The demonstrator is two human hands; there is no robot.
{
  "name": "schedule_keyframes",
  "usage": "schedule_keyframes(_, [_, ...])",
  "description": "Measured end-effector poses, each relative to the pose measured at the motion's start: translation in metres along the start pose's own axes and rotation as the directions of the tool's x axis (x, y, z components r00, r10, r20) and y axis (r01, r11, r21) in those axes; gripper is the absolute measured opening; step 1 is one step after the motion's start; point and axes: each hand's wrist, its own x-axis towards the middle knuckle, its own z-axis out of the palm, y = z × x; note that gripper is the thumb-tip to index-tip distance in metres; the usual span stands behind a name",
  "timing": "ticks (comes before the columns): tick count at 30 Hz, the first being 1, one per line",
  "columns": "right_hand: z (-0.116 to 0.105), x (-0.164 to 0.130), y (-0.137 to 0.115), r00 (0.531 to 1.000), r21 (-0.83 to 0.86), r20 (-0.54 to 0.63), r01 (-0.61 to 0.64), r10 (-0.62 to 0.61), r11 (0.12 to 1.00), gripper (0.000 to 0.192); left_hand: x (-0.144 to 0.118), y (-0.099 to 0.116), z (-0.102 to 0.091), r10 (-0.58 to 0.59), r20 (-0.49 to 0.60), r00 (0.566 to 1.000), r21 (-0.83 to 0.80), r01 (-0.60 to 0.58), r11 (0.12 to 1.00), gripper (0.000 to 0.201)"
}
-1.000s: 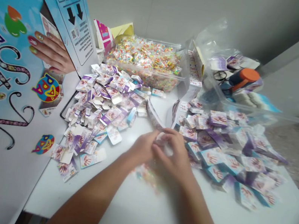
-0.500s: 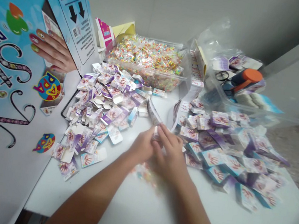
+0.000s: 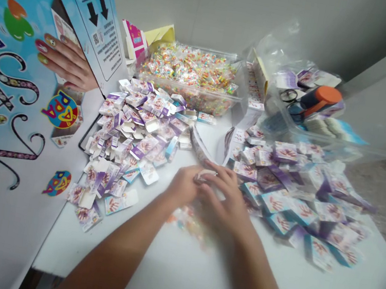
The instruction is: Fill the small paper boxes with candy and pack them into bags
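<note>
My left hand (image 3: 186,185), at the middle of the table, is closed round a small carton (image 3: 203,176), mostly hidden by fingers. My right hand (image 3: 224,196) reaches across from the right, its fingers bent over the carton's top and far side, the thumb nearer me. Just beyond both hands stands a curved, printed paper strip (image 3: 200,147); a second strip (image 3: 227,145) rises to its right. Under my wrists lies a small heap of colourful sachets (image 3: 187,222), partly covered and blurred.
Flattened or open-ended cartons (image 3: 144,148) pile up at left; filled-looking cartons (image 3: 275,202) at right. Behind stands a clear tub of sachets (image 3: 188,87). Another clear bin (image 3: 312,137) holds an orange-capped bottle (image 3: 321,99). A large printed box (image 3: 13,134) walls off the left.
The right hand's fingers have lifted and spread a little over the carton. My left hand stays on it, and the camera view has shifted slightly.
</note>
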Motion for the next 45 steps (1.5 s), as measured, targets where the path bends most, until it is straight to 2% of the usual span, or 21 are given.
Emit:
schedule_keyframes(2, [0.001, 0.000, 0.000, 1.000, 0.012, 0.003, -0.002, 0.002, 1.000, 0.019, 0.001, -0.003, -0.002, 0.083, 0.009, 0.997, 0.040, -0.083, 0.996, 0.010])
schedule_keyframes(4, [0.002, 0.000, -0.001, 1.000, 0.044, -0.030, -0.009, 0.010, 0.999, 0.021, 0.001, -0.003, -0.002, 0.115, 0.023, 0.993, 0.061, -0.116, 0.991, 0.014])
schedule_keyframes(7, [0.000, 0.001, -0.004, 0.997, 0.124, -0.057, -0.038, 0.045, 0.992, 0.022, -0.001, -0.001, 0.001, 0.088, 0.045, 0.995, 0.117, -0.093, 0.989, 0.014])
schedule_keyframes(11, [-0.005, 0.003, -0.006, 0.997, 0.227, 0.014, -0.077, 0.076, 0.971, 0.023, -0.003, 0.001, 0.001, 0.042, 0.074, 0.996, 0.144, -0.052, 0.988, 0.018])
schedule_keyframes(16, [-0.004, 0.001, -0.008, 0.996, 0.136, 0.033, -0.082, 0.078, 0.987, 0.022, -0.005, 0.003, 0.000, -0.041, 0.087, 0.995, -0.013, 0.042, 0.999, 0.016])
schedule_keyframes(23, [-0.006, 0.001, -0.008, 0.990, 0.142, 0.094, -0.117, 0.105, 0.983, 0.027, -0.004, 0.006, 0.004, -0.070, 0.104, 0.992, -0.020, 0.072, 0.997, 0.015])
schedule_keyframes(26, [0.003, -0.001, -0.009, 0.997, 0.032, -0.050, -0.059, 0.061, 0.998, 0.019, -0.003, 0.008, 0.003, -0.067, 0.052, 0.996, -0.080, 0.071, 0.994, 0.016])
schedule_keyframes(28, [0.009, -0.003, -0.010, 0.977, -0.054, -0.212, 0.000, -0.011, 0.999, 0.014, -0.003, 0.010, 0.002, -0.091, 0.013, 0.996, -0.128, 0.091, 0.988, 0.016])
schedule_keyframes(30, [0.011, -0.003, -0.011, 0.950, -0.101, -0.299, 0.060, -0.088, 0.993, 0.014, -0.003, 0.011, 0.003, -0.122, 0.002, 0.993, -0.161, 0.121, 0.980, 0.019])
schedule_keyframes(33, [0.007, -0.001, -0.012, 0.962, -0.074, -0.247, 0.099, -0.115, 0.992, 0.015, -0.003, 0.012, 0.003, -0.156, 0.015, 0.988, -0.161, 0.157, 0.974, 0.021])
schedule_keyframes(36, [0.003, 0.001, -0.012, 0.985, 0.023, -0.173, 0.032, -0.027, 0.999, 0.013, -0.003, 0.010, 0.004, -0.166, 0.012, 0.986, -0.172, 0.166, 0.971, 0.017])
schedule_keyframes(38, [0.003, 0.001, -0.011, 0.989, 0.048, -0.146, 0.022, -0.015, 0.999, 0.016, -0.003, 0.009, 0.004, -0.176, -0.001, 0.984, -0.173, 0.173, 0.970, 0.013])
schedule_keyframes(42, [0.006, -0.001, -0.007, 0.990, -0.030, -0.115, 0.076, -0.079, 0.997, 0.023, -0.002, 0.007, 0.001, -0.195, -0.026, 0.981, -0.159, 0.188, 0.969, 0.017])
schedule_keyframes(45, [0.006, -0.002, -0.008, 0.991, -0.054, -0.103, 0.082, -0.087, 0.995, 0.026, -0.003, 0.010, -0.001, -0.155, -0.009, 0.988, -0.293, 0.146, 0.945, 0.028])
